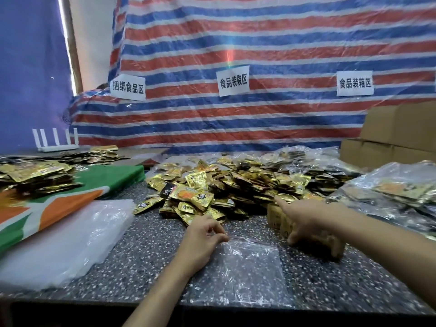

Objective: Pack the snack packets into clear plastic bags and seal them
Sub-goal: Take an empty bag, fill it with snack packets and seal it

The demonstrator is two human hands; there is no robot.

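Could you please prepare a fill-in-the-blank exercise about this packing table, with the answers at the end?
The left hand pinches the edge of the clear plastic bag, which lies ____ on the table.
The right hand holds a stack of ____ snack packets.
The striped tarp carries ____ white paper signs.
The cardboard boxes stand on the person's ____ side.
Missing words: flat; gold; three; right.
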